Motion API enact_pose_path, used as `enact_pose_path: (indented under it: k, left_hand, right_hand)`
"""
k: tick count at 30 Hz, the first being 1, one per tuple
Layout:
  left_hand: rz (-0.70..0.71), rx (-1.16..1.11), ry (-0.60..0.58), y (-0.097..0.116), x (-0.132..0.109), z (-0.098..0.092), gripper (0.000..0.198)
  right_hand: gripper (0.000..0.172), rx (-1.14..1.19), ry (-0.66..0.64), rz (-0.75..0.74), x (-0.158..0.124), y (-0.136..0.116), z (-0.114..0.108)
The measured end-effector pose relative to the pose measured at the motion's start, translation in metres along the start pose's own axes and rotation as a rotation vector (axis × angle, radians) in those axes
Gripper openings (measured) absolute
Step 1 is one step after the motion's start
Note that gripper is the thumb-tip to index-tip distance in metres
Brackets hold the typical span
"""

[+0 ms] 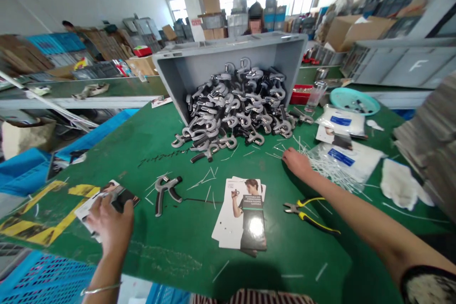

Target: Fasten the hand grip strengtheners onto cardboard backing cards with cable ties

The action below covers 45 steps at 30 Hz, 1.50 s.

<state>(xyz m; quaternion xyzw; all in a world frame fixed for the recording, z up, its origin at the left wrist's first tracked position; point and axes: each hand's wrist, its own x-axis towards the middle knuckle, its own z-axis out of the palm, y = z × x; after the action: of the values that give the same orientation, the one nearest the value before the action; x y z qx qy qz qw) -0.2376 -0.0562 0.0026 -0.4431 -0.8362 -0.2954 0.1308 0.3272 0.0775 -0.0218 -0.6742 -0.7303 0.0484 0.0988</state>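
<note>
My left hand [112,221] lies over a printed card [87,206] at the left, its fingers spread and thumb apart. Whether anything sits under the palm is hidden. My right hand [297,164] is closed in a pinch at white cable ties [329,168] scattered on the right; its fingertips are partly hidden. Between the hands lie a grey and black hand grip strengthener [166,192] and a small stack of printed cards [240,216]. Yellow-handled cutting pliers [309,216] rest below my right forearm.
A grey crate [228,47] tipped on its side spills many hand grips [235,109] onto the green table [149,261]. Plastic bags [342,121], a white glove [402,183], a turquoise plate [354,99] and a clear cup [315,97] stand at right. Another person is behind the crate.
</note>
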Motion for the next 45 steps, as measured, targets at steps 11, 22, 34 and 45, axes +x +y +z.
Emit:
enact_pose_path:
  k: [11, 22, 34, 45]
  left_hand:
    - [0.449, -0.191, -0.768, 0.169, -0.163, 0.021, 0.036]
    - [0.219, -0.279, -1.002, 0.176, -0.131, 0.037, 0.014]
    - [0.201, -0.414, -0.983, 0.175, -0.136, 0.046, 0.017]
    - [0.232, -0.519, -0.903, 0.18, -0.138, 0.032, 0.022]
  right_hand:
    - [0.021, 0.403, 0.127, -0.03, 0.033, 0.007, -0.029]
    - [0.026, 0.941, 0.161, 0.077, 0.006, 0.027, -0.038]
    - [0.022, 1.403, 0.377, 0.282, -0.039, 0.06, -0.063]
    - [0.034, 1.586, -0.148, 0.274, -0.139, -0.059, 0.01]
